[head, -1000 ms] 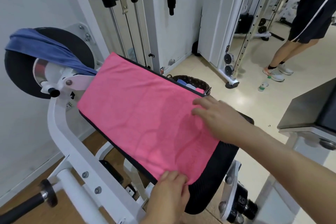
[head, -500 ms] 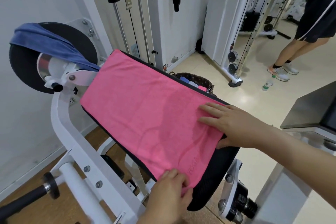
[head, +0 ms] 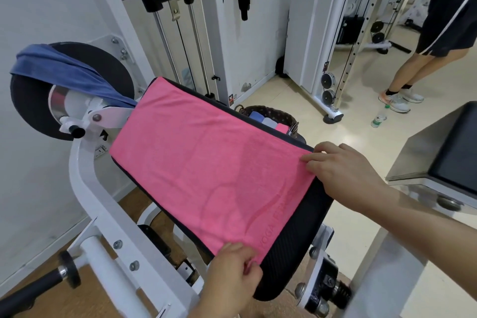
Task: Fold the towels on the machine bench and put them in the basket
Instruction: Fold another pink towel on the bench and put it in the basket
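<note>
right hand has slid from the middle of the pink towel to its near right corner in the last second, while left hand stays on the near left corner, so smoothing looks done and a fold can start. both hands sit low at the near edge, fingers curled and seemingly pinching the cloth. the towel lies flat on the black bench pad, basket just behind it holds folded towels, blue towel hangs over the roller.
</note>
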Tool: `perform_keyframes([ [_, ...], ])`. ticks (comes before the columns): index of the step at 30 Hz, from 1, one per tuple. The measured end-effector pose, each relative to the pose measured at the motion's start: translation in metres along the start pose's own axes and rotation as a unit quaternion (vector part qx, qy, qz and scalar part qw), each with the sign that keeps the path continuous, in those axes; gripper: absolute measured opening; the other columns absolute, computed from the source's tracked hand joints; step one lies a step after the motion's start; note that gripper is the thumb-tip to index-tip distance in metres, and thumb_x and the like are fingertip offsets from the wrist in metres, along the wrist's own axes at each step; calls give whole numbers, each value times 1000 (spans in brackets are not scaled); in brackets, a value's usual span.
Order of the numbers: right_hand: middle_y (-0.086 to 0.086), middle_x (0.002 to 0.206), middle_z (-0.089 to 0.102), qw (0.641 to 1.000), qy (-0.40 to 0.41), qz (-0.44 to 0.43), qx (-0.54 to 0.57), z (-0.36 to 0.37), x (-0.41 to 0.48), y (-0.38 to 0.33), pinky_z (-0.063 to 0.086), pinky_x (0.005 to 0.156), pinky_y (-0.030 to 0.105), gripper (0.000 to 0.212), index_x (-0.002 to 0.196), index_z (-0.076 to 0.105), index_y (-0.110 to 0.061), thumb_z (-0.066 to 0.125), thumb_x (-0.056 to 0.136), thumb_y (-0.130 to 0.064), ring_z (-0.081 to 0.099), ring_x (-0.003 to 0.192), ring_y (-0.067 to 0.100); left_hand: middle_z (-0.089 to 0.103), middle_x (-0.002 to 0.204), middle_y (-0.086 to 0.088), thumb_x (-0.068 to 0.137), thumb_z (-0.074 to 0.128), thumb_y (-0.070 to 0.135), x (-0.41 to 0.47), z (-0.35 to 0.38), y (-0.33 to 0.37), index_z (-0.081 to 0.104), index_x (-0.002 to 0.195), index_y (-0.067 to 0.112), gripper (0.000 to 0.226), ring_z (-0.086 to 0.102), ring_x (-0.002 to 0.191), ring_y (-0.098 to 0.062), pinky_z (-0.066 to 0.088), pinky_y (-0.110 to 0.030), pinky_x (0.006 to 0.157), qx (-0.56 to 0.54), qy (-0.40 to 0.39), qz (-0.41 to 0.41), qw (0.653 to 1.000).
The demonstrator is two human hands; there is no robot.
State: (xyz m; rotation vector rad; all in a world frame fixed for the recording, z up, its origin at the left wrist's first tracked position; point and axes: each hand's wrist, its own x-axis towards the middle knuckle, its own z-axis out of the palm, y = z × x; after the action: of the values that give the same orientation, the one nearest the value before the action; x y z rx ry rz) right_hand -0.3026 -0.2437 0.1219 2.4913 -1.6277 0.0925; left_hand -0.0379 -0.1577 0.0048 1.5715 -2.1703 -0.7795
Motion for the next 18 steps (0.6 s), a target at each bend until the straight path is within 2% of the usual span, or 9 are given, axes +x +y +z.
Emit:
perform_keyframes([
  [2, -11, 97, 70, 998, -5, 58, 25, -2, 3, 0, 50, 65, 33, 29, 82, 70, -24, 52, 74, -3, 58, 102, 17, 64, 77, 7, 80, 45, 30, -1, -6, 2, 66, 76, 18, 25, 55, 77, -8, 42, -21, 70, -42, -21, -40, 998],
  [5, -3, 101, 65, 984, -12, 149, 100, -9, 10, 0, 52, 77, 36, 38, 96, 72, -26, 48, 80, -2, 52, 112, 16, 60, 68, -2, 89, 46, 4, -2, -12, 2, 64, 78, 11, 22, 50, 61, -11, 38, -22, 60, -118, -18, -80, 990],
  [7, -4, 96, 66, 973, -26, 180, 141, -15, 18, -1, 47, 76, 32, 38, 94, 72, -27, 45, 82, -3, 52, 108, 17, 50, 64, 2, 91, 43, -1, -2, -15, 2, 60, 78, 9, 23, 42, 57, -4, 34, -23, 58, -161, -18, -106, 981],
  [9, -6, 94, 69, 954, -25, 215, 207, -20, 26, -2, 44, 74, 30, 38, 89, 71, -29, 46, 82, -2, 56, 101, 18, 50, 66, 5, 95, 41, 0, -1, -22, 1, 59, 80, 9, 26, 46, 61, -5, 36, -23, 61, -218, -10, -126, 968],
  [11, -7, 94, 72, 933, -9, 240, 268, -25, 34, -2, 47, 79, 30, 36, 85, 70, -30, 50, 80, -1, 61, 96, 17, 62, 76, 8, 99, 43, 6, 3, -36, 1, 66, 87, 14, 27, 57, 73, -4, 42, -18, 70, -284, -9, -134, 949],
  [13, -6, 91, 73, 919, 5, 255, 301, -32, 43, -5, 48, 82, 29, 33, 84, 73, -28, 53, 80, -2, 65, 92, 15, 70, 90, 8, 95, 58, 22, 6, -49, -7, 72, 97, 17, 14, 62, 86, -6, 45, -16, 80, -352, -8, -136, 926],
  [14, -4, 88, 74, 906, 15, 266, 329, -37, 49, -8, 50, 81, 28, 32, 85, 75, -25, 54, 80, -2, 66, 89, 15, 71, 93, 3, 86, 71, 34, 7, -56, -12, 74, 99, 19, 20, 63, 88, -10, 47, -19, 82, -386, -8, -144, 911],
  [16, 3, 83, 73, 839, 40, 292, 458, -46, 63, -14, 54, 70, 23, 26, 87, 75, -17, 58, 83, 2, 69, 74, 11, 74, 93, -7, 56, 88, 53, 9, -69, -27, 78, 95, 21, 52, 65, 87, -16, 51, -27, 82, -427, -12, -158, 890],
  [18, 10, 82, 69, 733, 31, 314, 603, -57, 81, -21, 55, 57, 18, 18, 87, 71, -7, 60, 86, 7, 66, 65, 10, 75, 88, -8, 40, 91, 58, 12, -82, -41, 80, 86, 20, 61, 67, 82, -16, 53, -28, 78, -434, -6, -153, 888],
])
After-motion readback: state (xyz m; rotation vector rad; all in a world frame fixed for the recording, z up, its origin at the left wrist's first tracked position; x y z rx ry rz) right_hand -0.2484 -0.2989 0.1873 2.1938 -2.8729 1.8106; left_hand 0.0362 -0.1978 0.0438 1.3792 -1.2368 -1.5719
